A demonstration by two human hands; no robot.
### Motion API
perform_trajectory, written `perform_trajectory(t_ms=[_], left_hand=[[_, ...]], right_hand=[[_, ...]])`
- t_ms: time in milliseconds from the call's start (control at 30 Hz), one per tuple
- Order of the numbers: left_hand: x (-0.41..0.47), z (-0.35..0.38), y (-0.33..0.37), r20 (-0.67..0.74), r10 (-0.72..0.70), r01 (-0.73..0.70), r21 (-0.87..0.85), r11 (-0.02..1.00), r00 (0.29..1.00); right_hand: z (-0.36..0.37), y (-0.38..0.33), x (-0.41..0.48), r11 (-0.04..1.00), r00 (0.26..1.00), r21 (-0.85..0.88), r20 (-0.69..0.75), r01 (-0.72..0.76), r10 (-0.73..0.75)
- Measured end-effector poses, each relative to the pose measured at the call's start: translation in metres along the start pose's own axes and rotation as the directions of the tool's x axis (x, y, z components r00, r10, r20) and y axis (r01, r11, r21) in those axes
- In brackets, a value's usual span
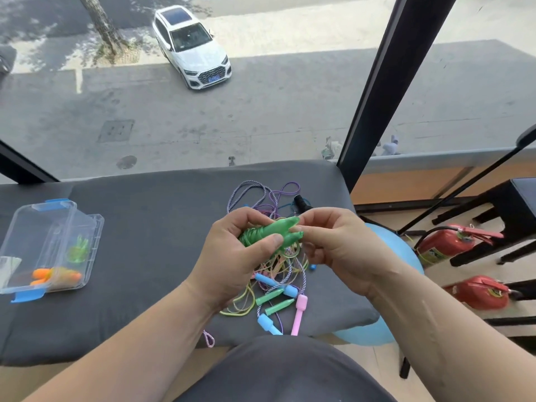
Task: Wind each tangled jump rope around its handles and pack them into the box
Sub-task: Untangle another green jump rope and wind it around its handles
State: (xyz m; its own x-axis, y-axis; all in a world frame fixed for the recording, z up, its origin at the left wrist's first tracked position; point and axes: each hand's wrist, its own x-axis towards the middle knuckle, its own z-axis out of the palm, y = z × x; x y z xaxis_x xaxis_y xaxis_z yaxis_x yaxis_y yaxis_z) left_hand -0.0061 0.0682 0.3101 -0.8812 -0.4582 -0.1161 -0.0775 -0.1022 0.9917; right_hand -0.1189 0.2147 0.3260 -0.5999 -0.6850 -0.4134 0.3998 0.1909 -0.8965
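Observation:
My left hand [232, 256] grips a green jump rope [278, 232], its two green handles side by side with green cord wound round them. My right hand [333, 242] pinches the handle tips from the right. Both hands hover over a tangled pile of jump ropes [278, 285] on the grey cushion [150, 227], with blue, green and pink handles and purple, yellow and pink cords. A clear plastic box [49, 250] with blue clasps stands open at the left, holding a wound green rope and an orange one.
A window runs along the cushion's far edge, with a black frame post [374, 111] at right. Right of the cushion lie a blue ball [400, 250], two red fire extinguishers [452, 242] and black stools [510, 210]. My knee [284, 369] is below the pile.

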Motion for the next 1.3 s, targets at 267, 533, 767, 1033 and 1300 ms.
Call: perform_trajectory(t_ms=[267, 533, 767, 1033, 1300], left_hand=[[0.006, 0.011, -0.004, -0.077, 0.003, 0.006, 0.109, 0.994, 0.997], [0.004, 0.027, -0.005, -0.061, -0.066, 0.067, 0.013, 0.998, 0.996], [0.009, 0.045, -0.004, -0.100, -0.094, 0.090, -0.047, 0.995, 0.991], [0.011, 0.065, 0.003, -0.118, -0.174, 0.141, -0.243, 0.960, 0.978], [0.018, 0.081, 0.007, -0.196, -0.173, 0.130, -0.212, 0.968, 0.965]], right_hand=[[0.003, -0.001, -0.005, 0.989, 0.986, -0.090, -0.111, 0.114, -0.123], [-0.001, 0.004, -0.002, 0.981, 0.964, -0.147, -0.218, 0.123, -0.153], [-0.011, 0.004, -0.002, 0.967, 0.948, -0.188, -0.234, 0.174, -0.216], [-0.034, 0.005, 0.001, 0.943, 0.982, -0.273, 0.025, 0.189, -0.189], [-0.048, 0.008, 0.019, 0.946, 0.959, -0.159, 0.056, 0.282, -0.277]])
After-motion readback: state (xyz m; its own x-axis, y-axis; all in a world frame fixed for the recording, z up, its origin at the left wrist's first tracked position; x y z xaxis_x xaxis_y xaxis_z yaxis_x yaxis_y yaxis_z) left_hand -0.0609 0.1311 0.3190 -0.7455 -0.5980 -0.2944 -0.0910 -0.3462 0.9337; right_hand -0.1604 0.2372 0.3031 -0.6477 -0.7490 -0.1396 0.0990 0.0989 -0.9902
